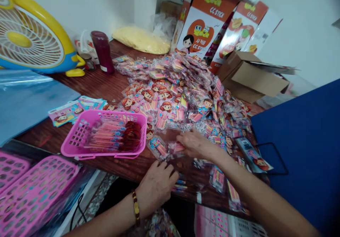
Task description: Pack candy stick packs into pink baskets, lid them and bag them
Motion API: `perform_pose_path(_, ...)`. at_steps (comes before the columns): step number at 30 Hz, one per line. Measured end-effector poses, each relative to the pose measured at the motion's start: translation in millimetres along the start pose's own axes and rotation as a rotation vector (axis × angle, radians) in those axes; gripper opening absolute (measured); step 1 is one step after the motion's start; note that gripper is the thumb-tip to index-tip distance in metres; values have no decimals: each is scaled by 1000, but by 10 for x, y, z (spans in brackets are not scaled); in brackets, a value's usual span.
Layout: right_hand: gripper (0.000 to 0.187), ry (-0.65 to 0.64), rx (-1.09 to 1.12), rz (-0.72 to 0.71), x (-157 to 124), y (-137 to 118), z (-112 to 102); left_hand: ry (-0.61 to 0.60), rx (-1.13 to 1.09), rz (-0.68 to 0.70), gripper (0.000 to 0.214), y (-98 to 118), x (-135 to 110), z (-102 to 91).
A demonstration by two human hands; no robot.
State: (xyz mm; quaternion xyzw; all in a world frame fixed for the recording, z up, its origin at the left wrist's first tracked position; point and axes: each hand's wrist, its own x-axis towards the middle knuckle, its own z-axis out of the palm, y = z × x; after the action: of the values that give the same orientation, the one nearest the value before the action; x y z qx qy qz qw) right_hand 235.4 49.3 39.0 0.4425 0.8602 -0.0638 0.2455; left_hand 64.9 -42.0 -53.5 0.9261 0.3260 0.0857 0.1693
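Observation:
My right hand (195,143) reaches over the table with its fingertips on a small clear packet of pink sticks (175,147). Its fingers are bent down onto that packet. At the table's front edge rests my left hand (159,182), a bead bracelet on the wrist; its fingers are curled slightly apart and I see nothing held. Some packets (180,185) lie partly hidden just right of it. Another packet (158,146) lies flat between the hands and the pink basket (103,153). Inside the basket, similar packets (108,134) are lined up in a stack.
A large heap of packets (183,77) covers the table's middle and back. Printed cards (66,113) lie left, behind the basket. A yellow fan (32,35), a dark red bottle (102,52), an open carton (255,77) and printed boxes (204,21) stand around the edges.

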Motion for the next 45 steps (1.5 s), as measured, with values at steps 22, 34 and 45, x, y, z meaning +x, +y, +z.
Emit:
perform_pose_path(22,44,40,53,52,-245,286,284,42,36,51,30,13,-51,121)
perform_pose_path(34,17,179,-281,-305,161,193,467,-7,83,38,36,46,-45,50)
perform_pose_path(45,43,198,113,87,-83,-266,325,-6,166,20,33,76,-60,19)
